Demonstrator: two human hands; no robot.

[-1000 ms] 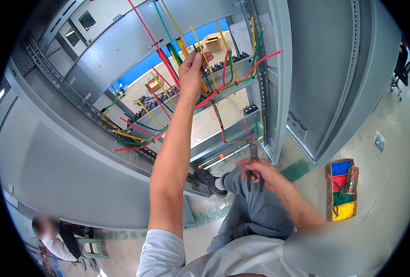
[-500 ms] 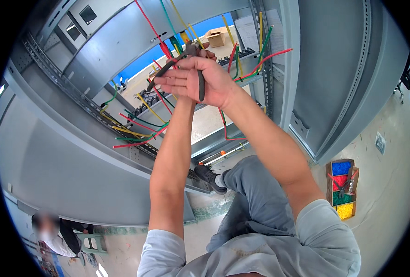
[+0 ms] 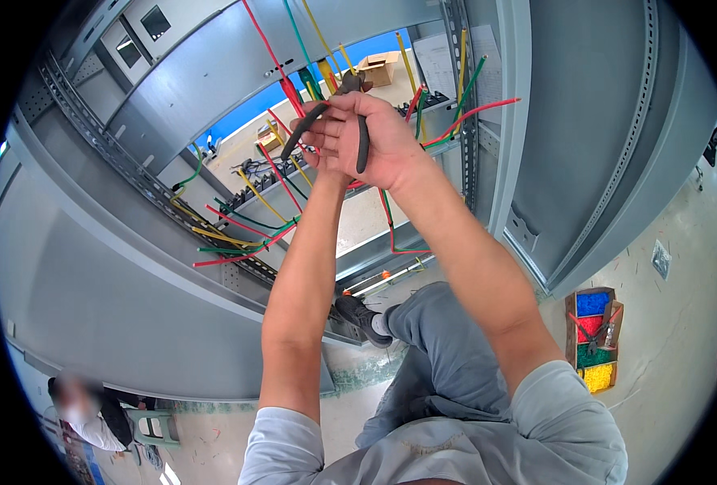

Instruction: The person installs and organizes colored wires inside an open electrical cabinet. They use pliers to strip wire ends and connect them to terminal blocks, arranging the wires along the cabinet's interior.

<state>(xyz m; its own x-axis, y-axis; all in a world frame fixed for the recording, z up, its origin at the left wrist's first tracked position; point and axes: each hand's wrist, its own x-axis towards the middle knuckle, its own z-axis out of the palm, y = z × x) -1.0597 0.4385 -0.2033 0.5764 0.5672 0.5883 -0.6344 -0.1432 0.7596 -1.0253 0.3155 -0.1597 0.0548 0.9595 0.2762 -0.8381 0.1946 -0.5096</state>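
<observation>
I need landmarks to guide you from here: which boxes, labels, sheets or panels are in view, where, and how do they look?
Cardboard box: brown, open-topped, behind the cabinet past the raised hands.
Paper sheet: white, printed, on the cabinet's right upright.
Parts tray: floor at right, compartments of blue, red, green, yellow.
Dark square windows: cabinet door, upper left.

Two hands are showing, the left hand (image 3: 319,153) and the right hand (image 3: 382,141), both raised in front of the grey cabinet (image 3: 213,73) and sharing one pair of black-handled pliers (image 3: 350,105). Behind the pliers many loose wires (image 3: 245,218) are hanging in three colours, red, green and yellow, too tangled for an exact count. Well to the lower right of the pliers one sorting box (image 3: 592,335) is sitting on the floor with four compartments showing, blue, red, green and yellow, and one other person (image 3: 92,412) is sitting far to the lower left.
</observation>
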